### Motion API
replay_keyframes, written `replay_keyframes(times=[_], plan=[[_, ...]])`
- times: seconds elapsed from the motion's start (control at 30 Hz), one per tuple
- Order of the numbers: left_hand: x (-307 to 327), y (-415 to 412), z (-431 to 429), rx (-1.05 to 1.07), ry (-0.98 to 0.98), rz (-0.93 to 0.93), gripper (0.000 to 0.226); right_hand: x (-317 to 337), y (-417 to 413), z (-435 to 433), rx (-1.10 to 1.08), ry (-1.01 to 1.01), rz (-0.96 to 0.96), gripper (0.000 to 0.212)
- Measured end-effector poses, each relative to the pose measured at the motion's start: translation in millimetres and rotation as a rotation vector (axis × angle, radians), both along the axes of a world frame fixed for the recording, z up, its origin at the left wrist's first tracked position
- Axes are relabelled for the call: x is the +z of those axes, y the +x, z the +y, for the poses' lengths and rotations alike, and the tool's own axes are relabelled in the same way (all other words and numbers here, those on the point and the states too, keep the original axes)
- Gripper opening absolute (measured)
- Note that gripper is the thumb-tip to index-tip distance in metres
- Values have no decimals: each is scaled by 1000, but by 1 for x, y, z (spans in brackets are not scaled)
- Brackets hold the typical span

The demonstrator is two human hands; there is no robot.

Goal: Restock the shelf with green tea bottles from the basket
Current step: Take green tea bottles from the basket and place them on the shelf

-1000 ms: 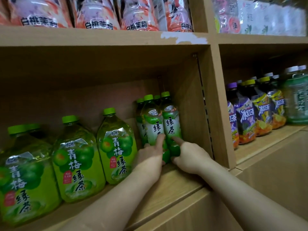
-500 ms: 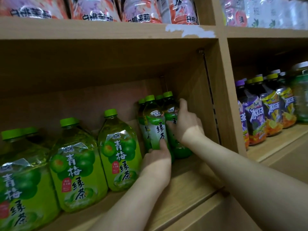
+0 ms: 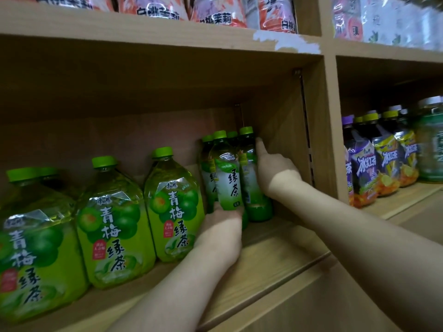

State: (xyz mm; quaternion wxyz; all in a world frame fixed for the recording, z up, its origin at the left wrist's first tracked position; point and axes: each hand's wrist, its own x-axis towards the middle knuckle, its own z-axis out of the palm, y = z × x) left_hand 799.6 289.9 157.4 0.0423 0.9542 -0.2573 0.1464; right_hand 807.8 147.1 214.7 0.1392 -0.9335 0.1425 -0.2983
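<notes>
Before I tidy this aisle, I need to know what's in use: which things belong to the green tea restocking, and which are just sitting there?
In the job: small green tea bottles; left hand gripping the front bottle low down; right hand against the rightmost bottle; shelf.
Just there: big plum tea jugs; iced tea bottles; pink packs above.

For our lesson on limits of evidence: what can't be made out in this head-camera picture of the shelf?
Basket: outside the head view.
Rear green tea bottles: largely hidden by the front green tea bottle.
Right hand: most fingers behind the corner green tea bottle; grip unclear.
Top-shelf pink bottles: cut off by the top edge.
Far-right green container: label blurred.
</notes>
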Motion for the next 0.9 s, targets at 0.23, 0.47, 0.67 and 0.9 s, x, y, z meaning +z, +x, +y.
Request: replay_keyframes(times=[0.23,0.47,0.67,0.9], plan=[[0,0,-2,-6,-80,1,61,-52,-31,-5,205,115,4,82],[3,0,0,-4,-104,55,63,-70,-20,1,290,158,305,82],[3,1,0,-15,-152,66,61,-73,-16,1,276,242,224,74],[3,-1,-4,7,-30,40,66,-71,-28,3,315,317,178,73]])
